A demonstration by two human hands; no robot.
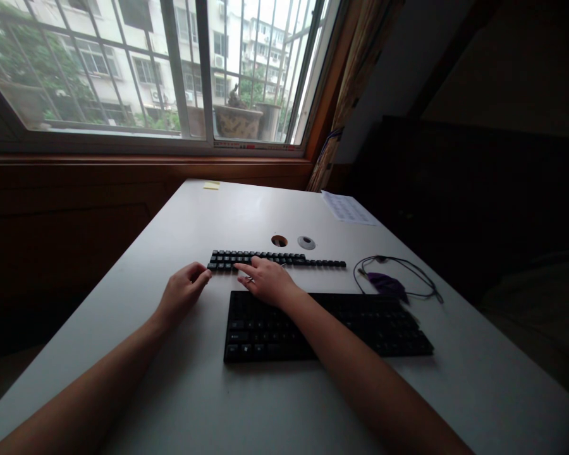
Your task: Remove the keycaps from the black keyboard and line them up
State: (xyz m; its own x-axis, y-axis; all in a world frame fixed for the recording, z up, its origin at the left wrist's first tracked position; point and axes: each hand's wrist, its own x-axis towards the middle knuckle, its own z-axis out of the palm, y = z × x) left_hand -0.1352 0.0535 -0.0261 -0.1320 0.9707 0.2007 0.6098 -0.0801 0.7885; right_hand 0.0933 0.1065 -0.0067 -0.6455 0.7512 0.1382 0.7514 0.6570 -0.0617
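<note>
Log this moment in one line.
left hand: by left end of keycap rows | right hand: at front row | black keyboard: beneath right forearm

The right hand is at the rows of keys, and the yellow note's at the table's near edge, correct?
Not near: the head view shows the yellow note at the far edge. The right hand is indeed at the rows of keys.

Before me, small black plastic keycaps (291,256) lie in close, straight rows, one running farther right. Nearer me, a long black rectangular plastic keyboard (360,319) lies flat, keys fitted along its near-left part.
</note>
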